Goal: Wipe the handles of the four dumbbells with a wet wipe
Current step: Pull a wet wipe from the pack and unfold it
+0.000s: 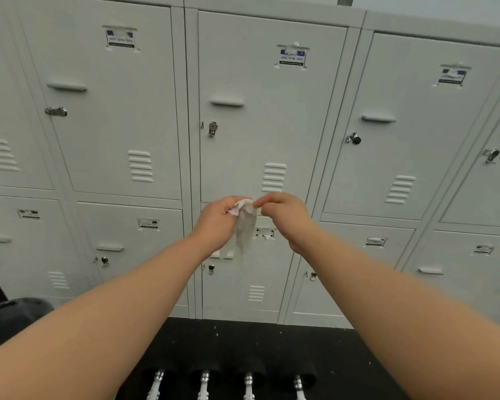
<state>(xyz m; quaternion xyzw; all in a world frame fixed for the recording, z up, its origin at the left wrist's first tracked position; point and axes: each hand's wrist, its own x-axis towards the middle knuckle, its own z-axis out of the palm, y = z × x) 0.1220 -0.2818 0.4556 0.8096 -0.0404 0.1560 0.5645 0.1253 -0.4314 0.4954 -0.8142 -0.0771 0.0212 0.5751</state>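
From the head camera, both arms reach forward at chest height in front of a wall of grey lockers (260, 116). The left hand (218, 223) pinches the top edge of the wet wipe (245, 226) between thumb and fingers, and the right hand (285, 217) pinches the same edge just beside it, so each grip is narrow and holding the wipe. The wipe hangs down between the hands as a limp, crumpled strip. It looks thin, soft and very light, and probably clings to itself when damp, so pulling the corners apart seems the way to spread it.

Low in the same view, the four dumbbells (228, 379) lie side by side on the black floor (344, 356), well below the hands. Their shiny metal handles (204, 383) run toward the camera, with dark heads at the far end. They look heavy and rigid, likely best left lying while the wipe is wrapped round each handle.
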